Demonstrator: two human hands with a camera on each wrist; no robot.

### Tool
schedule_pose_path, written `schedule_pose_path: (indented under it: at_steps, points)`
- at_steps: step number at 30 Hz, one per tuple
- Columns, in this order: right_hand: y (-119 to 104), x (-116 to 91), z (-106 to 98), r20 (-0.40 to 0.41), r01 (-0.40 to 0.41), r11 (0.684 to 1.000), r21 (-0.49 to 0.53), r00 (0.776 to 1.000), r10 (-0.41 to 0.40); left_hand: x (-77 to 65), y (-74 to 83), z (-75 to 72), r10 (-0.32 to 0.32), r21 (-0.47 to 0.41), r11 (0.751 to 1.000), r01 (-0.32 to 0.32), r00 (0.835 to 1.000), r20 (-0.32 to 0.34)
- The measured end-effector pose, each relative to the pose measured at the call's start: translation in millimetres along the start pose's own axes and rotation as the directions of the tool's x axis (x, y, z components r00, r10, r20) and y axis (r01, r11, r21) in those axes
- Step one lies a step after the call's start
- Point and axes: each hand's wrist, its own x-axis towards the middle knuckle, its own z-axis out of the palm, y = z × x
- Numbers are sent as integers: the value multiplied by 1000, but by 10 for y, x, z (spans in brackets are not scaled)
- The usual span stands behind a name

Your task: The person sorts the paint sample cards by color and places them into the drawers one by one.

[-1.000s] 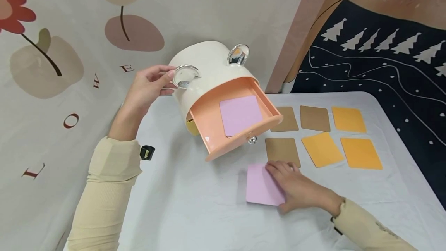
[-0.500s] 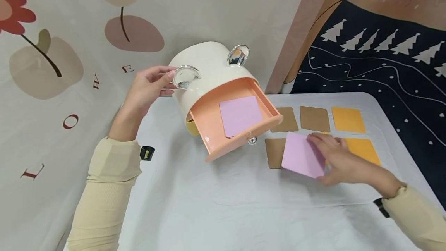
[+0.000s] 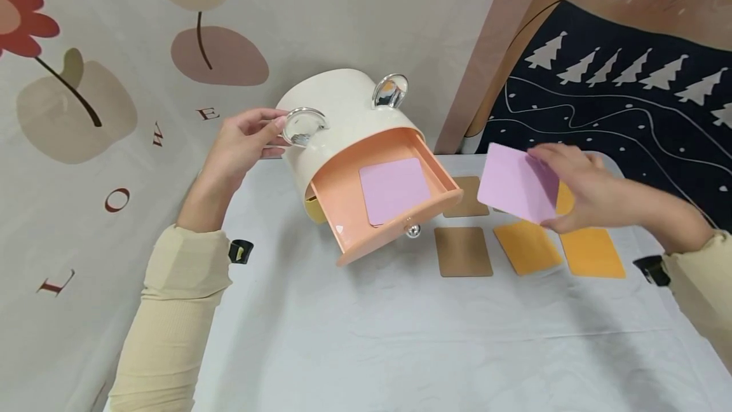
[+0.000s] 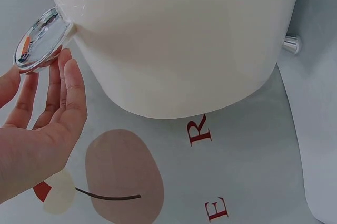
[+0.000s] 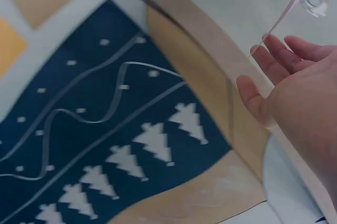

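A white drawer box [image 3: 349,100] with two silver ears stands tilted towards the back of the table, its peach drawer [image 3: 343,227] pulled out. Inside the drawer lies a lilac square card [image 3: 394,191]. My left hand [image 3: 237,148] pinches the near silver ear [image 3: 305,126] between thumb and fingers; the left wrist view shows the same silver ear [image 4: 39,42] at the fingertips. Another lilac square card [image 3: 515,184] is held up by its edge in my right hand [image 3: 597,189], to the right of the drawer and above the table. The right wrist view shows that card [image 5: 295,2] nearly edge-on.
Brown square cards [image 3: 463,252] and orange square cards [image 3: 595,253] lie in rows under and beside my right hand, some partly hidden by it. A silver knob [image 3: 413,231] juts from the drawer front. A patterned cloth [image 3: 320,11] hangs behind the white-covered table [image 3: 372,348].
From the table in front of the drawer, my right hand has carried the lilac card up and to the right, over the other cards. The left hand stays on the silver ear.
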Motion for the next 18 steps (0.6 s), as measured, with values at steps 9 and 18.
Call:
schedule_pose_path:
  at_steps: [9,18]
  points:
    - [-360,592,-212,83,92,996,20,992,-94,-14,15,-3,-8,-25,1000,8,1000,2]
    - [-636,1027,-94,140,179,981,70,972,-187,-11,10,1,-1,-14,1000,1,1000,-6]
